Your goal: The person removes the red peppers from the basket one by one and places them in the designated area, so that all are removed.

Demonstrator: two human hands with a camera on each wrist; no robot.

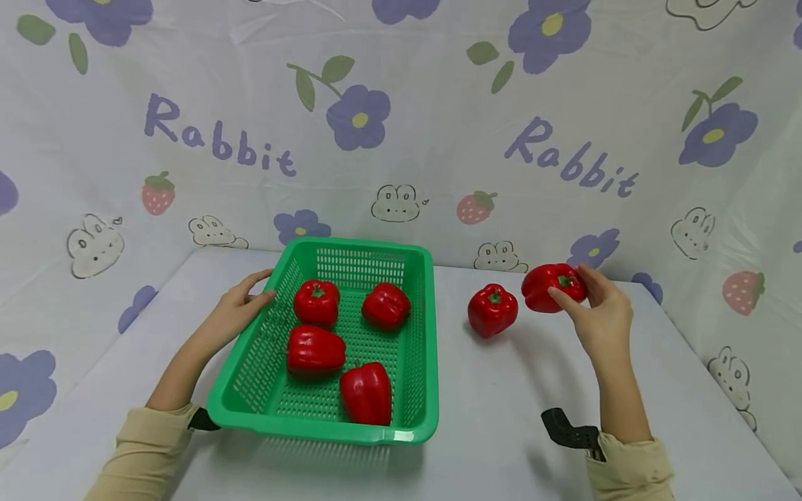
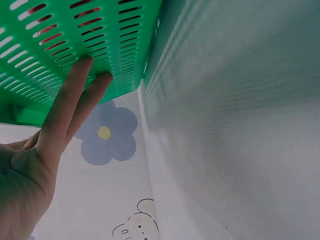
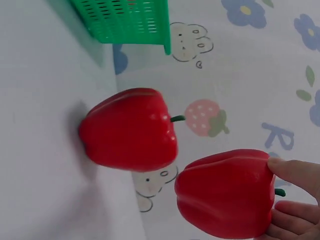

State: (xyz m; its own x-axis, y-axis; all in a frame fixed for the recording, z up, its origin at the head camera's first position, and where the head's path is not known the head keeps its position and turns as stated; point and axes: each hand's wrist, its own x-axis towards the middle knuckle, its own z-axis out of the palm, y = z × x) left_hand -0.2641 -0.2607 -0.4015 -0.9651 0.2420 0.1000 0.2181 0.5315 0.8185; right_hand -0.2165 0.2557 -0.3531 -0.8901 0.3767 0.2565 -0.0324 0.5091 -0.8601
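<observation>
My right hand [image 1: 604, 316] pinches a red bell pepper [image 1: 544, 287] between thumb and fingers. It is held above the table, its green stem on the hand's side, as the right wrist view also shows. Just left of it another red bell pepper [image 1: 492, 311] stands on the table, stem up. My left hand [image 1: 234, 313] touches the left side of a green plastic basket [image 1: 428, 348]. In the left wrist view, straight fingers [image 2: 67, 102] rest against the basket's slotted outer wall [image 2: 125, 45]. Several red bell peppers [image 1: 316, 352] lie apart inside the basket.
A white table [image 1: 489, 417] carries the basket and the standing pepper. Behind it hangs a pale cloth [image 1: 438, 139] printed with flowers, strawberries and rabbits, which also covers both sides. A black wrist mount [image 1: 570, 430] sticks out from the right sleeve.
</observation>
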